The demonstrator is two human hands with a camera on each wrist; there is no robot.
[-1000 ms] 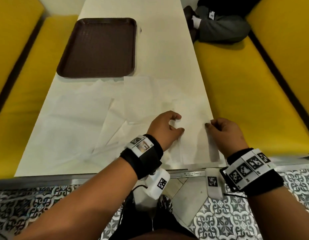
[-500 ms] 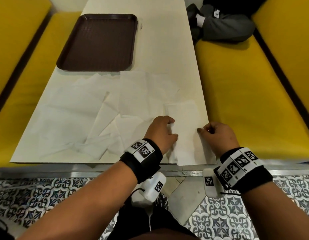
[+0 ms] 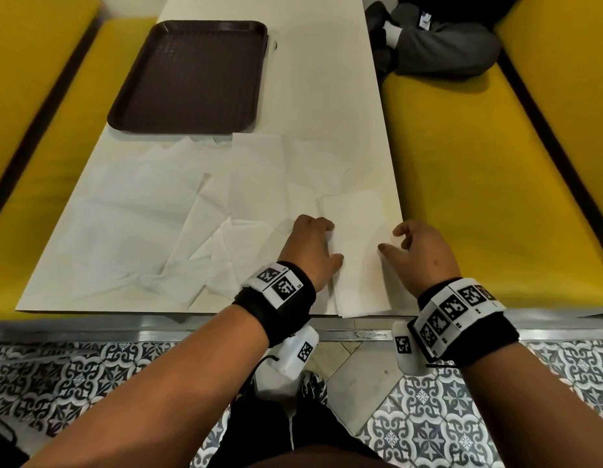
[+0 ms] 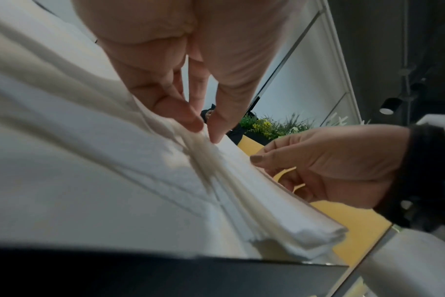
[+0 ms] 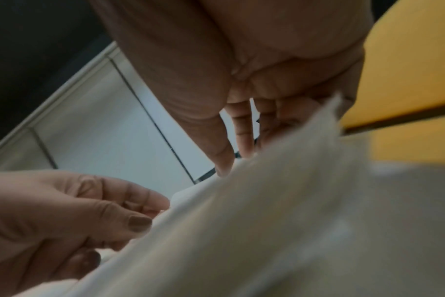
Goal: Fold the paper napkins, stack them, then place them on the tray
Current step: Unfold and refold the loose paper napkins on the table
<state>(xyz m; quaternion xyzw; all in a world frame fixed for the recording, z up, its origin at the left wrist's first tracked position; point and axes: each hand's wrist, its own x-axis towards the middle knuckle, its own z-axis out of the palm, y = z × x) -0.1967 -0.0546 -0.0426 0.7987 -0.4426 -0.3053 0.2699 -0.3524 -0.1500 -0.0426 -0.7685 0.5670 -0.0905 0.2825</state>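
Note:
A stack of folded white napkins (image 3: 357, 251) lies flat at the table's front right corner. My left hand (image 3: 332, 241) sits at its left long edge with curled fingers, thumb and forefinger pinching the top layers (image 4: 206, 128). My right hand (image 3: 389, 239) holds the right long edge, thumb on top and fingers curled beside it (image 5: 235, 160). The stack's thick layered end (image 4: 318, 235) reaches the table's near edge. Several unfolded napkins (image 3: 158, 214) lie spread to the left. The brown tray (image 3: 188, 79) stands bare at the far left.
The white table (image 3: 320, 96) runs between two yellow benches (image 3: 479, 180) (image 3: 57, 113). A person's legs in grey trousers (image 3: 442, 45) rest on the right bench at the far end. A metal rail (image 3: 124, 324) lines the near edge.
My hands have moved apart, from pinching the napkin close together to holding the stack's two long edges. The stack now lies flat between them, nearer the front edge.

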